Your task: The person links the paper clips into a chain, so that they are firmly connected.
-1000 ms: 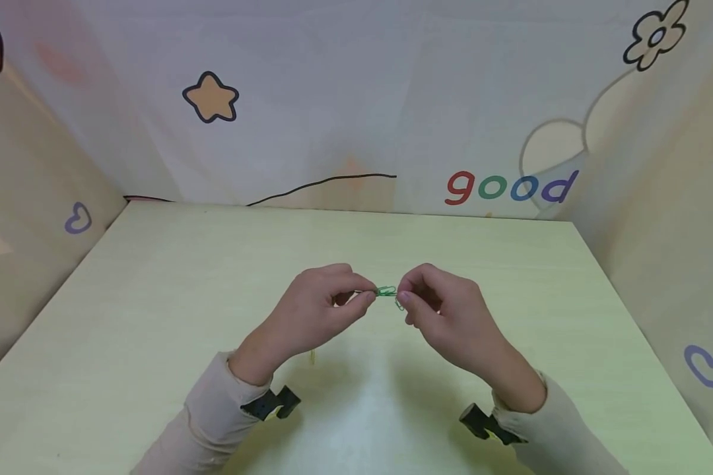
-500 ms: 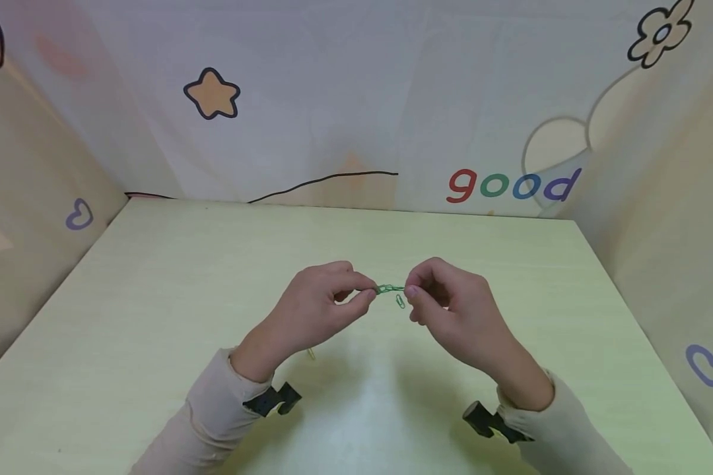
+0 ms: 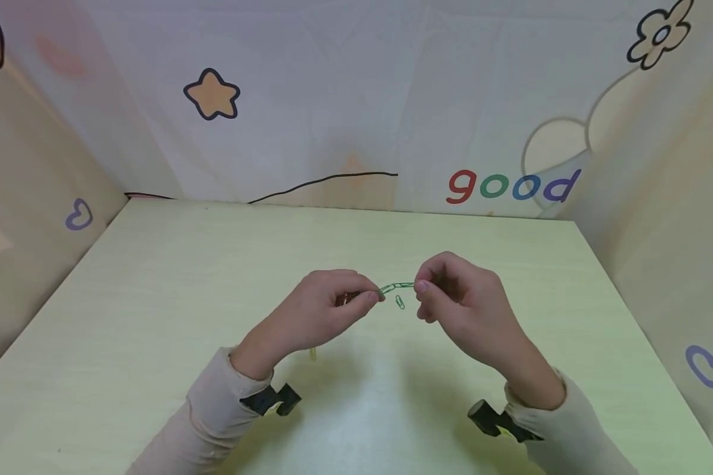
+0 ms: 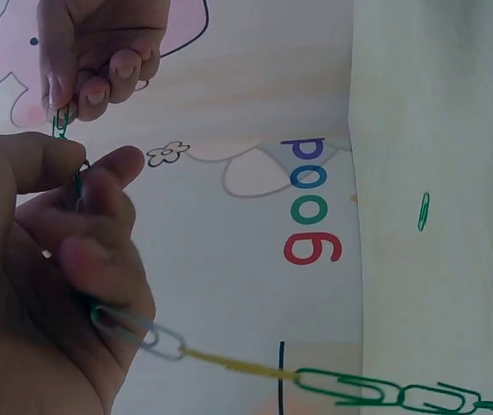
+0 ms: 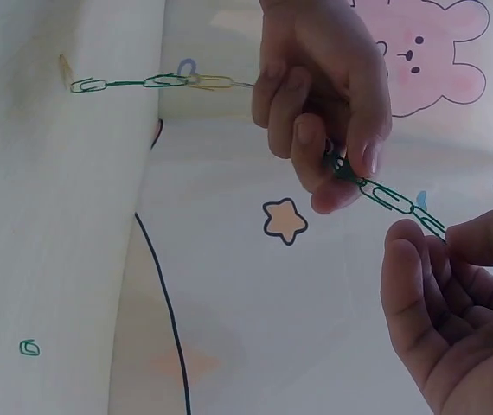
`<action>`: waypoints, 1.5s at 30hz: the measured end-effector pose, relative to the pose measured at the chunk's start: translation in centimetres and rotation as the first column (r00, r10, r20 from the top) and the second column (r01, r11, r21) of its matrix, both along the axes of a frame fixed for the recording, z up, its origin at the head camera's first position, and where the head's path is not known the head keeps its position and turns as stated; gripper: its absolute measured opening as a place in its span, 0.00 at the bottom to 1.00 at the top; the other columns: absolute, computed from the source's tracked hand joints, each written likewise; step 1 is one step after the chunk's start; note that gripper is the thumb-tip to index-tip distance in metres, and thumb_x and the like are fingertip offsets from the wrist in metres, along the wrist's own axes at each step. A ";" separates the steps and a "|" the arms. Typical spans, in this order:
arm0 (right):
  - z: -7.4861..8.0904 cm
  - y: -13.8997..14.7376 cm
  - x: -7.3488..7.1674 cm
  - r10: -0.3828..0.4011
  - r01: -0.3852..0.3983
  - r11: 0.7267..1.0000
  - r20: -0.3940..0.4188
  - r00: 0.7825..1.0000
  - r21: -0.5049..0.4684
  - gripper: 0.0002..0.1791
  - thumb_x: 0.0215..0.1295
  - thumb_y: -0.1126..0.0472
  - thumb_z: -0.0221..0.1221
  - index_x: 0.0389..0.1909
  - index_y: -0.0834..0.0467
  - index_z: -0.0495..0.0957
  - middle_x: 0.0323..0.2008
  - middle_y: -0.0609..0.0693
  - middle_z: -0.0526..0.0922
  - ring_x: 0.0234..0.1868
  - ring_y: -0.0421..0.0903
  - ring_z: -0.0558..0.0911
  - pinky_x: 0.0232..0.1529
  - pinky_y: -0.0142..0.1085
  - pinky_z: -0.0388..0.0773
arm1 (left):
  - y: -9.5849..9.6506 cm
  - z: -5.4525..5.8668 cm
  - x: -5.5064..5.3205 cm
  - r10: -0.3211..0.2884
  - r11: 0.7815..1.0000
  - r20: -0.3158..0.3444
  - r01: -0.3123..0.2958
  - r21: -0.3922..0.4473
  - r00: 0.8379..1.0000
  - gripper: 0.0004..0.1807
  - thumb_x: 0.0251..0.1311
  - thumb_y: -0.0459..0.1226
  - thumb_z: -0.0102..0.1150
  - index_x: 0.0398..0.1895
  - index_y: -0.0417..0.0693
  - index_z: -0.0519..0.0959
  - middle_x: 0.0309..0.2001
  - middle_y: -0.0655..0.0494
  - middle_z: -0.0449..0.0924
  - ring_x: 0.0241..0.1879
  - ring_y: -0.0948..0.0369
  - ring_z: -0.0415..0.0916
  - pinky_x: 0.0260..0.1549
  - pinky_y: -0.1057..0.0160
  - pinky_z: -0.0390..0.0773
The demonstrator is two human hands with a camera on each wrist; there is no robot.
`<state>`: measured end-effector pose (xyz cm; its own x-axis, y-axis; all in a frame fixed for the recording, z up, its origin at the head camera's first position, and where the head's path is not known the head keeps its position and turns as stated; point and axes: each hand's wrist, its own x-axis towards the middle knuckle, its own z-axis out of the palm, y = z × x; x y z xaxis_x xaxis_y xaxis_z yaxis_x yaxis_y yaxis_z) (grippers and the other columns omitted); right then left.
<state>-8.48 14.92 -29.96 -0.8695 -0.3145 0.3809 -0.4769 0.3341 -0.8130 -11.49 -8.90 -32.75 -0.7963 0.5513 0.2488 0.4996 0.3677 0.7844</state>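
Observation:
A chain of linked paper clips (image 3: pixel 401 285) stretches between the two hands above the table. My left hand (image 3: pixel 321 309) pinches the chain between thumb and forefinger, its other fingers curled around further clips. From below that hand hangs the rest of the chain: a silver clip (image 4: pixel 164 341), a yellow clip (image 4: pixel 238 366) and several green clips (image 4: pixel 350 386). With thumb and forefinger my right hand (image 3: pixel 466 310) pinches the green clip at the chain's right end. A loose green paper clip (image 3: pixel 400 302) lies on the table, below the gap between the hands.
The pale table (image 3: pixel 214 251) spreads out on all sides of the hands. Fabric walls printed with a star (image 3: pixel 212 94), hearts and the word "good" (image 3: pixel 513 186) enclose its back and sides. Black cameras (image 3: pixel 502 421) are strapped at both wrists.
My right hand has moved right and slightly up, away from the left hand. More of the green chain shows between them, and the loose clip on the table has come into full view.

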 end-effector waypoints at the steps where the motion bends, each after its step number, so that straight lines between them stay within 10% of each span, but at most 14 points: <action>1: 0.1 0.0 0.1 0.009 -0.009 1.000 0.005 1.000 -0.012 0.02 0.71 0.70 0.58 0.37 0.62 0.77 0.29 0.51 0.79 0.25 0.48 0.82 0.28 0.37 0.81 | 0.0 0.0 0.0 -0.027 1.000 0.064 0.026 0.016 0.998 0.08 0.72 0.39 0.57 0.45 0.56 0.86 0.30 0.61 0.77 0.21 0.64 0.67 0.23 0.63 0.71; 6: 0.3 -0.1 0.4 0.064 -0.065 0.997 -0.024 0.998 -0.039 0.01 0.70 0.71 0.59 0.38 0.63 0.77 0.28 0.50 0.79 0.25 0.47 0.82 0.27 0.37 0.80 | 0.2 0.0 0.0 -0.187 0.979 0.284 0.152 0.138 0.940 0.13 0.76 0.40 0.51 0.56 0.52 0.81 0.37 0.50 0.81 0.20 0.54 0.77 0.26 0.58 0.79; 15: 0.3 -0.5 0.5 0.118 -0.122 0.992 -0.081 0.990 -0.043 0.08 0.67 0.76 0.59 0.37 0.59 0.78 0.29 0.47 0.79 0.23 0.48 0.82 0.26 0.37 0.80 | 0.3 0.3 0.0 -0.366 0.883 0.238 0.255 0.394 0.900 0.11 0.75 0.35 0.49 0.45 0.39 0.82 0.31 0.42 0.78 0.25 0.45 0.80 0.33 0.52 0.83; 23: 0.1 -0.1 -0.2 0.126 -0.132 0.991 -0.162 0.979 -0.028 0.09 0.65 0.78 0.59 0.38 0.61 0.79 0.29 0.47 0.79 0.23 0.44 0.81 0.26 0.36 0.80 | -0.1 0.7 0.0 -0.324 0.875 0.213 0.206 0.438 0.922 0.10 0.72 0.36 0.54 0.36 0.42 0.82 0.20 0.48 0.67 0.16 0.56 0.62 0.21 0.63 0.69; 27: -0.8 0.5 -1.8 0.044 -0.044 0.999 -0.074 0.996 -0.004 0.04 0.68 0.74 0.60 0.39 0.63 0.79 0.29 0.50 0.79 0.24 0.46 0.81 0.27 0.35 0.80 | -0.5 0.9 0.0 -0.244 0.887 0.228 0.122 0.446 0.943 0.10 0.71 0.36 0.55 0.36 0.40 0.83 0.19 0.51 0.63 0.17 0.60 0.56 0.18 0.66 0.59; 38: -8.4 1.4 -7.5 -0.100 0.030 0.976 0.319 0.943 0.218 0.11 0.72 0.67 0.59 0.52 0.63 0.78 0.33 0.61 0.78 0.25 0.50 0.79 0.30 0.40 0.81 | -0.9 1.1 0.2 -0.134 0.908 0.236 0.024 0.418 0.962 0.08 0.69 0.35 0.57 0.34 0.42 0.84 0.17 0.54 0.61 0.17 0.60 0.54 0.18 0.66 0.56; 45: -11.7 1.7 -9.0 -0.147 0.002 0.912 0.323 0.935 0.409 0.16 0.70 0.64 0.61 0.57 0.56 0.79 0.28 0.51 0.76 0.24 0.46 0.74 0.30 0.39 0.72 | -1.2 1.1 -0.2 -0.127 0.910 0.226 0.023 0.414 0.966 0.09 0.69 0.35 0.56 0.35 0.40 0.83 0.16 0.54 0.60 0.16 0.61 0.54 0.19 0.66 0.57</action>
